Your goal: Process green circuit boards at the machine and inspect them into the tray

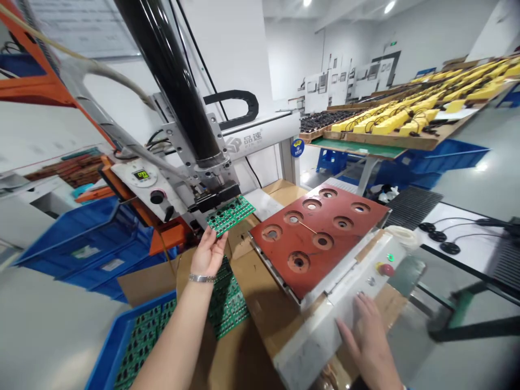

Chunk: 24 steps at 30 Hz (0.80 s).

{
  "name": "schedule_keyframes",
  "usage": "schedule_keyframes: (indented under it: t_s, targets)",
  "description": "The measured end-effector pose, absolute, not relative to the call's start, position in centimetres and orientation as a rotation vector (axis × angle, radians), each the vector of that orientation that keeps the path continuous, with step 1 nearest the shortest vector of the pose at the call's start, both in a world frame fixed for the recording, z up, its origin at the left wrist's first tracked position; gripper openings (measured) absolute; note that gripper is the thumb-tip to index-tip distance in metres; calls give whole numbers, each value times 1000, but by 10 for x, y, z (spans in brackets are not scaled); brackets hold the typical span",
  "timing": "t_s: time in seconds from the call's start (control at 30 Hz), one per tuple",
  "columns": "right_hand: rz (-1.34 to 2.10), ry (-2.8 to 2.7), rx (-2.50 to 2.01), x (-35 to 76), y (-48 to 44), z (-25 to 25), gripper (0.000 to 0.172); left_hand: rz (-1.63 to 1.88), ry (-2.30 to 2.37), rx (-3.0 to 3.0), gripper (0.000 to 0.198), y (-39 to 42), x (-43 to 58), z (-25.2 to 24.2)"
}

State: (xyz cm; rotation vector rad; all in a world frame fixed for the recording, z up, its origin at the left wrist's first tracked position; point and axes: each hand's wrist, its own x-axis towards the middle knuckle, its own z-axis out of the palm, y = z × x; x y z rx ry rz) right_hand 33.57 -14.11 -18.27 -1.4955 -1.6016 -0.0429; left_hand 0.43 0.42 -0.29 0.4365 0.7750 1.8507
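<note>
My left hand (209,252) pinches the near edge of a green circuit board (231,215) crowded with small parts. The board's far edge lies under the black head (215,197) of the machine. My right hand (368,330) rests on the grey control panel (325,333), its thumb spread from the fingers and its fingertips close to a button. Farther along that panel are a red knob (385,269) and a lit green button (390,257). Between my hands lies a red-brown fixture plate (292,244) with several round recesses; a thin stick (307,226) lies across it.
Below my left arm, more green boards (229,309) lie on cardboard, and a blue bin (101,346) holds others. Blue crates (77,233) are stacked at left. A dial box (148,189) hangs beside the machine. At right stands a table (442,216) with black cabled discs.
</note>
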Motion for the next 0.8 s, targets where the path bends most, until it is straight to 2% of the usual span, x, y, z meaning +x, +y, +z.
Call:
schedule_keyframes:
  t_s: [0.8]
  targets:
    - [-33,-1594,-1522,333,-141,-178,59,1875,810,433,15,-12,-2,-11]
